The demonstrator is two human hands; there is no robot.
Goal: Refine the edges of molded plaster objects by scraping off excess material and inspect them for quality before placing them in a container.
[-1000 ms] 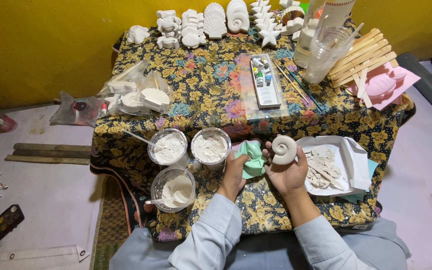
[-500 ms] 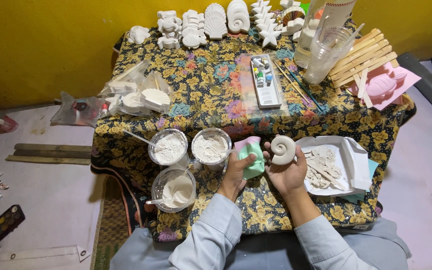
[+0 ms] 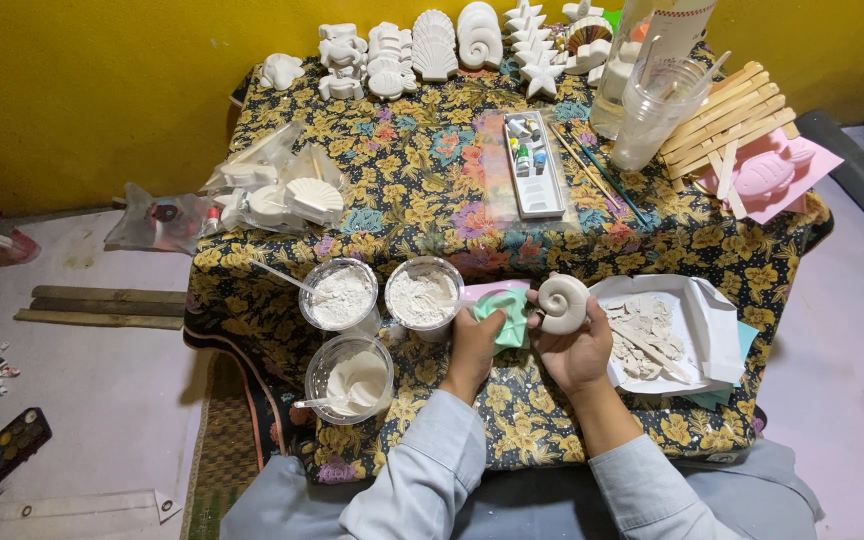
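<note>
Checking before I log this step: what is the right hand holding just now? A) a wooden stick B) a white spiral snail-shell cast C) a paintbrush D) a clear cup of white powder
B: the right hand grips the white spiral shell cast above the table edge, while the left hand holds a green mould beside it.

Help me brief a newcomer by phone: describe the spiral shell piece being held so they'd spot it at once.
Find the table with the flowered cloth; at its near edge sit the person's two hands. The right hand holds the spiral shell piece upright, beside the white tray of scraps. Unlike the white casts lined up at the far edge, it is a coiled snail shape, held off the cloth.
</note>
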